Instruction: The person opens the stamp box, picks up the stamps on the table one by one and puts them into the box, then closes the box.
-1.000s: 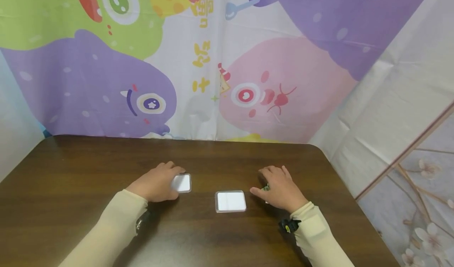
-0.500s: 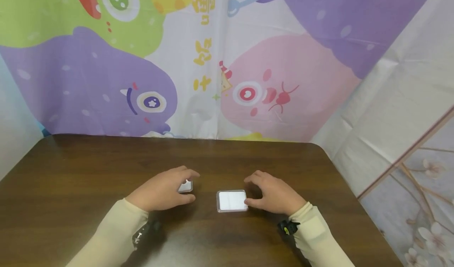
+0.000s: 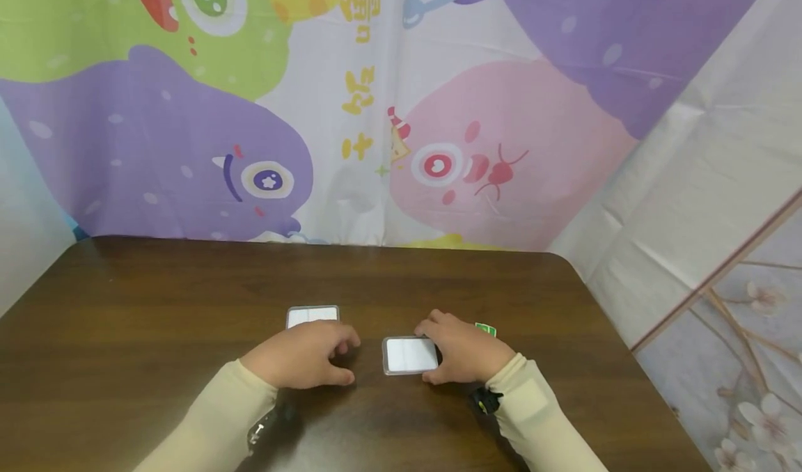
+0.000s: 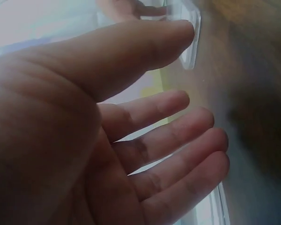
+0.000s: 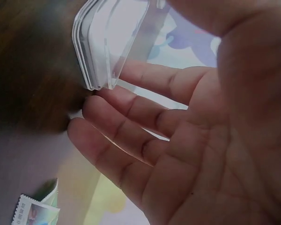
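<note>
A clear plastic case (image 3: 409, 355) with a white inside lies flat on the table, in the middle of the head view. My right hand (image 3: 466, 350) is at its right end, fingers by the far corner and thumb by the near corner. The right wrist view shows these fingers (image 5: 126, 126) fairly straight, touching or very close to the case's edge. Left of the case, my left hand (image 3: 307, 357) hovers with loosely bent fingers and nothing in them. A second similar case (image 3: 313, 313) lies just beyond it, its near part hidden by the hand.
Past my right hand lies a small green-and-white stamp (image 3: 485, 329); the right wrist view shows perforated stamps (image 5: 35, 211), partly cut off. The brown wooden table (image 3: 188, 277) ends at a cartoon-printed cloth (image 3: 351, 200) behind.
My right hand has moved left from the stamp to the right end of the middle case. My left hand has come away from the left case, nearer and rightward. Both cases stay put.
</note>
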{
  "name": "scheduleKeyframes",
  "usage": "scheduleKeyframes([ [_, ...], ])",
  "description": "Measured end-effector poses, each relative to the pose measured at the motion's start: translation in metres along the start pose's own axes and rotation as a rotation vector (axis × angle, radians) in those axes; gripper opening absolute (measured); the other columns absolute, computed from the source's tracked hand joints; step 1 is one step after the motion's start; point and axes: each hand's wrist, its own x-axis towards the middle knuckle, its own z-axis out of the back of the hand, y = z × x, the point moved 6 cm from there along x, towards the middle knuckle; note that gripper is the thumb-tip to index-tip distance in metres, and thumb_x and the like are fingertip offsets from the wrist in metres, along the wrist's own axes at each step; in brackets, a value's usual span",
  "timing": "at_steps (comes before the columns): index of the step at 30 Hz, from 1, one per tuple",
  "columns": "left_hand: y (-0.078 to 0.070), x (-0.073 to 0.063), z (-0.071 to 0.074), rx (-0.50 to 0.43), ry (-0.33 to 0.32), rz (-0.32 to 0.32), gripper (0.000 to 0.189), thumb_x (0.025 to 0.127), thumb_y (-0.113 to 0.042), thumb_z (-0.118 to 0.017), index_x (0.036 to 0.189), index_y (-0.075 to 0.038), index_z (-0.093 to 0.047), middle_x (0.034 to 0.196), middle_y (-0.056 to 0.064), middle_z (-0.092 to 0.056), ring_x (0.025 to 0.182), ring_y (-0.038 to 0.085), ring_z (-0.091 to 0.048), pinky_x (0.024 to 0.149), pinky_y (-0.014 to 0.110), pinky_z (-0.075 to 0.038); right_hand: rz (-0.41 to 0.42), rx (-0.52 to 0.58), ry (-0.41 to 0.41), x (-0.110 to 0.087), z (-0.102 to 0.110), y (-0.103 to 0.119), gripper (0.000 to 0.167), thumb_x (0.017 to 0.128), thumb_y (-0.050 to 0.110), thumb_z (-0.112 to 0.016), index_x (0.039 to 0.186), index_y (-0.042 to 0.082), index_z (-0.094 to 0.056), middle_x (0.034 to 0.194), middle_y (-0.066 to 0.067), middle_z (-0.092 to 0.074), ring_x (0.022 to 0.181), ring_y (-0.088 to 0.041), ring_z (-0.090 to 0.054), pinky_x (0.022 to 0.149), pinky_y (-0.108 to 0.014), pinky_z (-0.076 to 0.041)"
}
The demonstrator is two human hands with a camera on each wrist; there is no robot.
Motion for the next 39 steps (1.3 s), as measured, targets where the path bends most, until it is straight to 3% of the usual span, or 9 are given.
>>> scheduleKeyframes([
  [9, -0.003, 0.000, -0.004, 0.040, 0.018, 0.013, 0.043, 0.083, -0.029, -0.086, 0.117, -0.008, -0.070, 0.099, -0.002, -0.067, 0.097, 0.020, -0.065, 0.093, 0.046, -0.051, 0.008, 0.018, 0.001, 0.000, -0.003, 0.001, 0.052, 0.082, 0.027, -0.087, 0.125, 0.007, -0.065, 0.110, -0.003, -0.058, 0.087, -0.012, -0.056, 0.075, -0.030, -0.052],
  [17, -0.010, 0.002, -0.004, 0.025, 0.022, 0.047, 0.057, 0.080, -0.026, -0.088, 0.127, -0.004, -0.065, 0.102, 0.003, -0.069, 0.098, 0.022, -0.066, 0.092, 0.047, -0.052, 0.061, 0.033, -0.003, 0.003, -0.013, 0.010, 0.053, 0.084, 0.033, -0.085, 0.127, 0.010, -0.065, 0.111, 0.001, -0.057, 0.088, -0.009, -0.055, 0.078, -0.027, -0.052],
  [26, -0.015, 0.000, -0.009, 0.063, 0.047, 0.061, 0.075, 0.073, -0.035, -0.092, 0.134, -0.003, -0.063, 0.120, 0.008, -0.069, 0.102, 0.021, -0.064, 0.092, 0.046, -0.052, 0.135, 0.037, 0.015, 0.007, -0.020, 0.034, 0.053, 0.085, 0.033, -0.085, 0.127, 0.008, -0.065, 0.112, 0.000, -0.057, 0.090, -0.008, -0.054, 0.079, -0.023, -0.051],
  [34, -0.017, -0.001, -0.012, 0.115, 0.024, 0.031, 0.066, 0.067, -0.037, -0.094, 0.120, -0.006, -0.068, 0.100, 0.001, -0.061, 0.084, 0.017, -0.058, 0.077, 0.042, -0.052, 0.128, 0.039, 0.024, 0.013, -0.021, 0.036, 0.053, 0.085, 0.035, -0.085, 0.127, 0.010, -0.065, 0.113, 0.001, -0.056, 0.091, -0.008, -0.053, 0.080, -0.023, -0.051],
  [39, -0.016, 0.000, -0.014, 0.155, -0.001, 0.050, 0.065, 0.067, -0.036, -0.095, 0.118, -0.007, -0.069, 0.098, 0.000, -0.060, 0.084, 0.017, -0.058, 0.075, 0.041, -0.052, 0.130, 0.033, 0.024, 0.014, -0.021, 0.037, 0.053, 0.086, 0.036, -0.085, 0.128, 0.009, -0.065, 0.113, 0.001, -0.056, 0.092, -0.008, -0.053, 0.080, -0.023, -0.051],
])
